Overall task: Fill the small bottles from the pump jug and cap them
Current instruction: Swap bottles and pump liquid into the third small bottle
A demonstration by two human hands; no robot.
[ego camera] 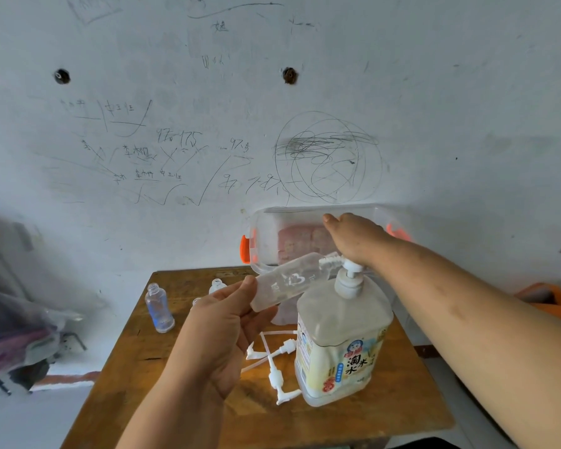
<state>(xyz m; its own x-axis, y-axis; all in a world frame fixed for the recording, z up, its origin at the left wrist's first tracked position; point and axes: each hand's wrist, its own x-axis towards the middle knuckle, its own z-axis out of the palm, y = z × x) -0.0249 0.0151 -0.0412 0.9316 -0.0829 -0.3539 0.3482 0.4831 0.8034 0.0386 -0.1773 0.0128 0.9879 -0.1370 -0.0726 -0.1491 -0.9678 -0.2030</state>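
The big pump jug with a yellow label stands on the wooden table. My right hand presses down on the jug's white pump head. My left hand grips a small clear bottle near its base, tilted with its threaded neck at the pump's spout. Another small clear bottle stands uncapped at the table's left. Two more bottle necks show behind my left hand. Several white pump caps with dip tubes lie left of the jug.
A clear plastic box with orange latches stands at the table's back edge against the scribbled wall. A blurred bag hangs at the left. Something orange lies at the right, beyond the table.
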